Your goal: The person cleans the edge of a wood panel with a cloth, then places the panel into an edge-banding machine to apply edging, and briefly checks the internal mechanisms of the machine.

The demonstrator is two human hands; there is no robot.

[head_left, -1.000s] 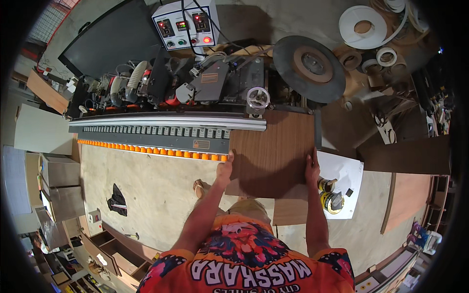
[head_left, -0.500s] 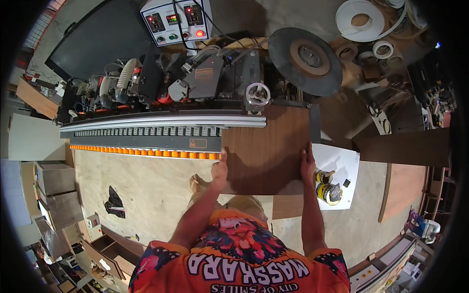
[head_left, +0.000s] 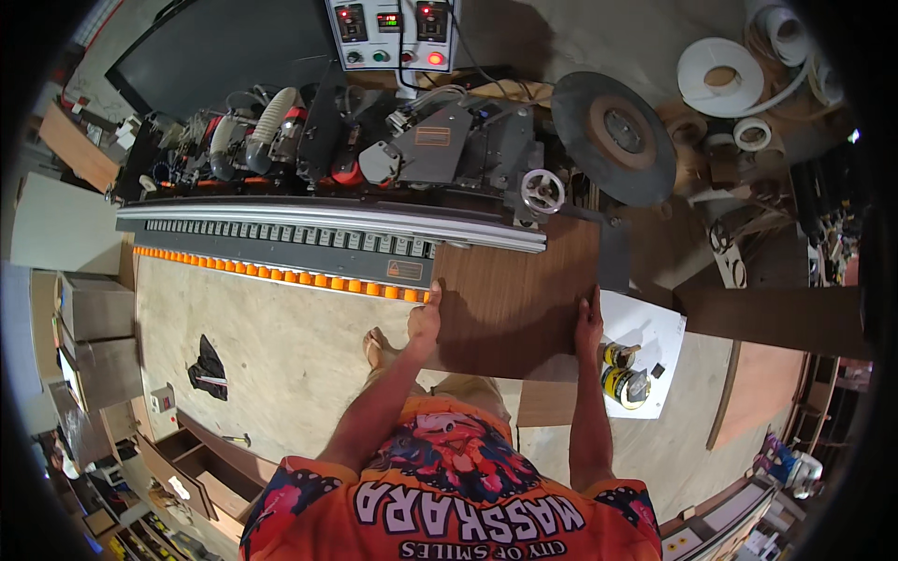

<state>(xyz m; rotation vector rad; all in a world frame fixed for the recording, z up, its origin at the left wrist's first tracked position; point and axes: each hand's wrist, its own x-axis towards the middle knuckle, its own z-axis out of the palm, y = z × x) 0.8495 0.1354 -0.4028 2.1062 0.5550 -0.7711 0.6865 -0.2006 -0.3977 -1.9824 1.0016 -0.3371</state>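
My left hand (head_left: 425,316) grips the left edge of a brown wood-grain board (head_left: 510,313), thumb near its corner by the orange rollers (head_left: 327,283). My right hand (head_left: 587,323) holds the board's right edge. The board lies flat on the machine's bed, its far part reaching under the silver rail (head_left: 374,217) below a metal handwheel (head_left: 543,191). Behind the rail stands the machine's mechanism (head_left: 421,150), with hoses and grey plates, beneath a white control box (head_left: 391,33) with lit buttons.
A dark reel disc (head_left: 614,138) and white banding coils (head_left: 720,77) sit at back right. Two cans (head_left: 625,386) stand on a white sheet (head_left: 659,327). A brown panel (head_left: 767,313) juts at right. An open drawer unit (head_left: 196,472) and black cloth (head_left: 208,365) lie lower left.
The board and both my hands have shifted left along the machine, bringing more of the board's left side beside the rollers. The camera view has also shifted slightly.
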